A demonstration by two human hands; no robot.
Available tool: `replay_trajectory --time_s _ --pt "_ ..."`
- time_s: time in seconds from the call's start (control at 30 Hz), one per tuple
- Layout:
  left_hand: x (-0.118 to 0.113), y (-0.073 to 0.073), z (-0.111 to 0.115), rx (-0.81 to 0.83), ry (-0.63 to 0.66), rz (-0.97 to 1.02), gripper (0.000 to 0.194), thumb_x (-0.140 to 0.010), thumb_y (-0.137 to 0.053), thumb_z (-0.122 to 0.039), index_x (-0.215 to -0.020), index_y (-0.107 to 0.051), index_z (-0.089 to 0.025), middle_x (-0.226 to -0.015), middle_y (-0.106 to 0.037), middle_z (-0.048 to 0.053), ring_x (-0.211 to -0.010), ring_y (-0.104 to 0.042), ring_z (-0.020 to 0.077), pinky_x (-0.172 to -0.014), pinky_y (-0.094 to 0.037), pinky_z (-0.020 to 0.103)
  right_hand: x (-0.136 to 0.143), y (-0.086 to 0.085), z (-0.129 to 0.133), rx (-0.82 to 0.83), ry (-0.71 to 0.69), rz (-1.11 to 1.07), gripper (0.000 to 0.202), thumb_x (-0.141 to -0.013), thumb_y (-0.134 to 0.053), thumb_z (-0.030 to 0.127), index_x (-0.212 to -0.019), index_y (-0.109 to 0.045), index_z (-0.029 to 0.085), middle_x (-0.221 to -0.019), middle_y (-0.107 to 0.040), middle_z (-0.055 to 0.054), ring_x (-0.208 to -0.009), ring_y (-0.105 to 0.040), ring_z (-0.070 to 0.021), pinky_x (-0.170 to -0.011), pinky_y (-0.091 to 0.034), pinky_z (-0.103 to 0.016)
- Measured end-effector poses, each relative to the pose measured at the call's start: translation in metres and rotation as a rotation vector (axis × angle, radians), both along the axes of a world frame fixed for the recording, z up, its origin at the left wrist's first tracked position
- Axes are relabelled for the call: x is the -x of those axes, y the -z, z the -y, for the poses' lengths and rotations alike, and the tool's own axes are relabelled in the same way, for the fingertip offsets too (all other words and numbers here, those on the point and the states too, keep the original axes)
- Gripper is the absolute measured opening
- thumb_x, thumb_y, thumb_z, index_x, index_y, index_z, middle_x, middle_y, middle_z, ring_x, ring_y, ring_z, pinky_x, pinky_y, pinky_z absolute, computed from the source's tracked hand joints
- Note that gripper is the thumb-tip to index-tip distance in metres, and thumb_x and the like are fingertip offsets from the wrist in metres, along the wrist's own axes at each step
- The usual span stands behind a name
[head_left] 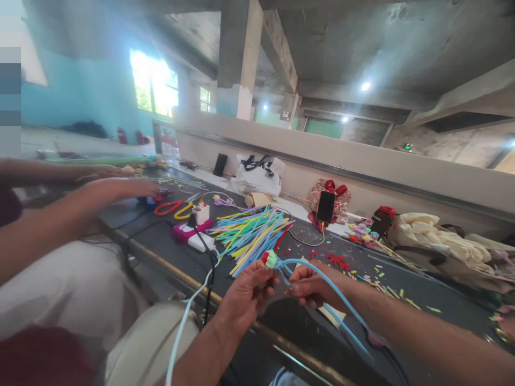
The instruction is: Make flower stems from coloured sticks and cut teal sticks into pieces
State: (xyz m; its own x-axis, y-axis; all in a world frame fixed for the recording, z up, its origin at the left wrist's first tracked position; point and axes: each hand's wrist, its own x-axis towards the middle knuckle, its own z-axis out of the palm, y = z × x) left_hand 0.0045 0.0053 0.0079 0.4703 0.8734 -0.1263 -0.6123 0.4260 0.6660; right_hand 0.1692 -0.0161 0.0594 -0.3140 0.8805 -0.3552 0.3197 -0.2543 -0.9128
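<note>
My left hand (254,287) is closed in a pinch just under a small red and mint-green pipe-cleaner flower (271,258) above the table's front edge. Close beside it, my right hand (311,285) pinches light blue pipe cleaner near the flower's base. From there, long blue pipe cleaners (336,284) arch out over my right forearm and down to the lower right. Beyond my hands lies a pile of pipe cleaners (253,233) in blue, yellow, green and lilac.
A white and purple power strip (193,236) with cables lies left of the pile. Red clippings (338,261), a phone (325,207), finished flowers (364,233) and a cloth bag (438,241) are to the right. At left, a co-worker's arm (92,203) reaches over the dark table.
</note>
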Motion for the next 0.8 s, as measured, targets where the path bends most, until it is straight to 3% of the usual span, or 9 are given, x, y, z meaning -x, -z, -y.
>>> replay_trajectory --time_s 0.27,0.57,0.67,0.8 --pt "0.008 -0.003 0.001 -0.075 -0.01 -0.155 0.017 -0.055 -0.067 -0.014 -0.057 -0.05 -0.014 -0.056 -0.059 -0.003 -0.05 -0.056 0.0074 -0.044 -0.043 0.015 -0.001 -0.01 -0.006 0.021 -0.177 0.141 0.021 -0.057 -0.068 0.031 -0.06 -0.06 0.012 -0.045 -0.053 0.004 -0.036 -0.042 -0.003 -0.034 -0.026 -0.013" --pt "0.003 -0.003 0.005 -0.104 0.02 -0.149 0.019 -0.054 -0.066 -0.013 -0.063 -0.049 -0.016 -0.057 -0.056 -0.004 -0.047 -0.053 0.0065 -0.042 -0.035 0.014 -0.024 -0.001 -0.013 -0.022 -0.198 0.205 0.022 -0.065 -0.061 0.035 -0.073 -0.064 0.015 -0.055 -0.057 0.003 -0.045 -0.049 -0.006 -0.041 -0.032 -0.016" --pt "0.0 -0.002 0.006 -0.109 0.013 -0.206 0.019 -0.054 -0.066 -0.015 -0.061 -0.048 -0.016 -0.054 -0.055 -0.005 -0.047 -0.053 0.007 -0.042 -0.034 0.015 -0.023 -0.018 -0.015 -0.136 -0.252 0.287 0.03 -0.072 -0.053 0.039 -0.09 -0.063 0.017 -0.073 -0.062 0.0 -0.061 -0.055 -0.0102 -0.05 -0.038 -0.019" --pt "-0.001 0.001 0.003 -0.11 -0.036 -0.288 0.02 -0.052 -0.067 -0.014 -0.062 -0.05 -0.016 -0.051 -0.053 -0.006 -0.048 -0.053 0.0065 -0.042 -0.035 0.013 -0.013 -0.053 -0.008 -0.462 -0.299 0.49 0.039 -0.08 -0.041 0.044 -0.105 -0.056 0.019 -0.099 -0.06 -0.004 -0.088 -0.053 -0.0163 -0.074 -0.04 -0.028"
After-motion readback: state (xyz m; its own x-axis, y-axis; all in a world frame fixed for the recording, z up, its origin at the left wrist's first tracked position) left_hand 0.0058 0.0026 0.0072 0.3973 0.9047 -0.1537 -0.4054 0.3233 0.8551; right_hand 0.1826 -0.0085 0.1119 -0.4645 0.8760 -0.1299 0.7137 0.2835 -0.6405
